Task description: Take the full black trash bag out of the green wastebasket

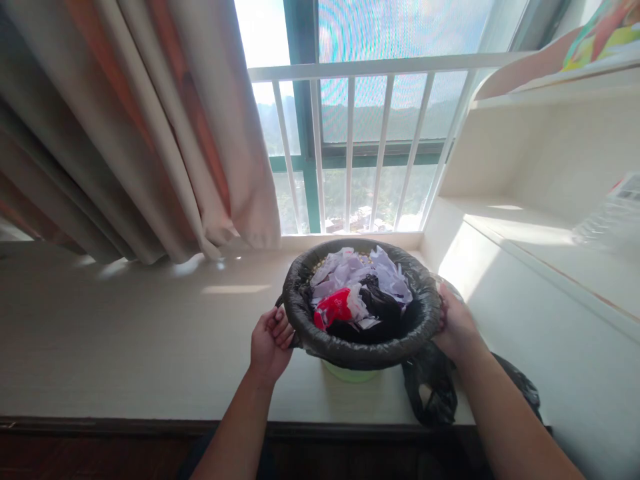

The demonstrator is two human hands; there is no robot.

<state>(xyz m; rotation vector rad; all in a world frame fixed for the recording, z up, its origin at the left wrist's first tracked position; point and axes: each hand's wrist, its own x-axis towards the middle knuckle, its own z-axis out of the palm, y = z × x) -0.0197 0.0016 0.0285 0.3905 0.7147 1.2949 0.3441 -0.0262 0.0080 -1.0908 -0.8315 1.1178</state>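
Observation:
A trash can with a green base stands on the pale window ledge, lined with a black garbage bag folded over its rim. Crumpled white paper, a red wrapper and dark plastic fill the inside. At the left rim, my left hand has its fingers curled around a bit of the bag's edge. My right hand is at the opposite side, closed on the bag at the rim, its fingertips partly hidden.
More black plastic bag lies by my right forearm, near the ledge's front edge. A striped curtain hangs at the left. White railing bars cross the window behind. Shelving at the right holds a clear plastic package.

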